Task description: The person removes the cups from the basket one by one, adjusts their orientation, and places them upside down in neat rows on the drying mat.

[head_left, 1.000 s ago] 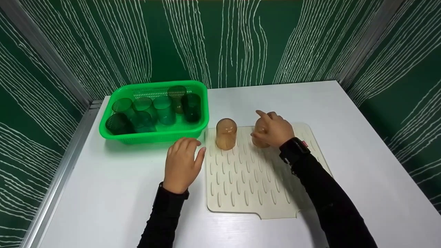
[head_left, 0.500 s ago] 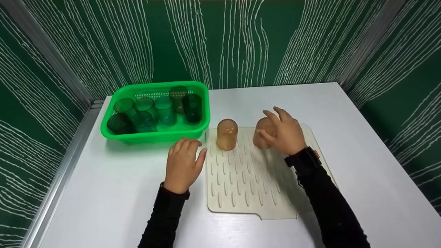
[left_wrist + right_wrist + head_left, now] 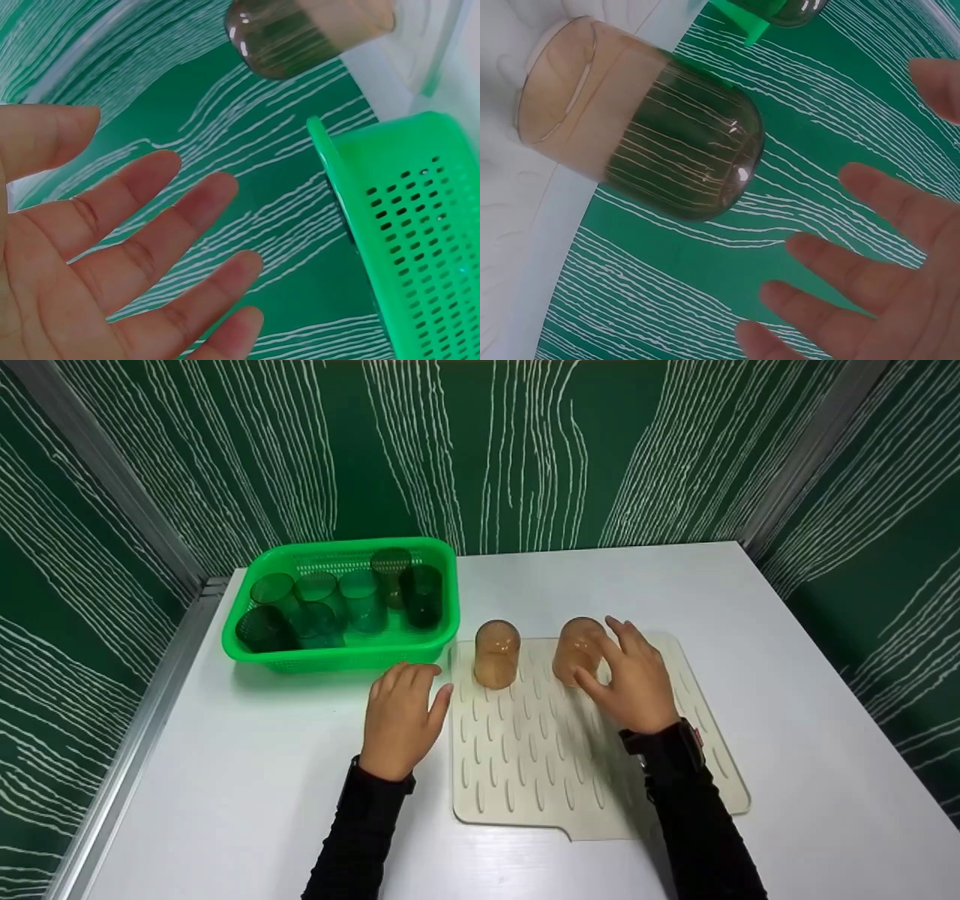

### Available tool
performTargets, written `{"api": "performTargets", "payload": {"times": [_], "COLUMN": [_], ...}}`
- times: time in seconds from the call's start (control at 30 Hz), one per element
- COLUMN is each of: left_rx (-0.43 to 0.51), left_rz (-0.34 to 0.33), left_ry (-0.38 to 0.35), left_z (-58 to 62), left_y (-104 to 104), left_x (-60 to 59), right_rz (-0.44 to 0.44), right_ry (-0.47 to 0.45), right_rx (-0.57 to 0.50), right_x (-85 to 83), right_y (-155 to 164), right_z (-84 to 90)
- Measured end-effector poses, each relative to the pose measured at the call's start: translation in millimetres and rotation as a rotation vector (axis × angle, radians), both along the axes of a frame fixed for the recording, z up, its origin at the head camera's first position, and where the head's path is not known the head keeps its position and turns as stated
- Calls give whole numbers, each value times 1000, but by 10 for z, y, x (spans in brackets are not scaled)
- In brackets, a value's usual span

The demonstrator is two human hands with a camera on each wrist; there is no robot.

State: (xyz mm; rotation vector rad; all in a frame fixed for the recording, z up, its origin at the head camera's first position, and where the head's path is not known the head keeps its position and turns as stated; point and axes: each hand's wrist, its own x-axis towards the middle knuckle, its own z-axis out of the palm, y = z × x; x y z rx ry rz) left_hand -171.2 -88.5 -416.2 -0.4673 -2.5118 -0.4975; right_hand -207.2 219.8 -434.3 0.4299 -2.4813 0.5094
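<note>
Resting flat, fingers spread, on the smooth white table (image 3: 225,780): left hand (image 3: 400,720), just off the ribbed cream mat's (image 3: 525,765) left edge. Hovering open-fingered over the mat: right hand (image 3: 637,682), beside the right inverted amber tumbler (image 3: 576,649) at the far edge. Sitting leftward: second round-topped tumbler (image 3: 495,652), perforated green basket (image 3: 300,656).

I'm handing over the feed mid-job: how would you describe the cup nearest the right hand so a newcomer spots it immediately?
Start at the cream ribbed drying mat on the white table. Along its far edge stand two upside-down translucent amber plastic cups. The one wanted is the right-hand amber cup, beside the open right hand; the left amber cup stands alone nearer the green plastic basket.
</note>
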Motion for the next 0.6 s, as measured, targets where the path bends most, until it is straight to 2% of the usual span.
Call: {"api": "performTargets", "payload": {"times": [0.3, 0.6], "left_rx": [-10, 8], "left_rz": [20, 19], "left_ry": [-44, -27], "left_z": [-49, -69], "left_y": [-16, -61], "left_x": [-33, -77], "right_rz": [-18, -42], "right_ry": [-41, -93], "right_rx": [-19, 15], "right_x": [26, 17], "right_y": [53, 139], "right_z": [-21, -67]}}
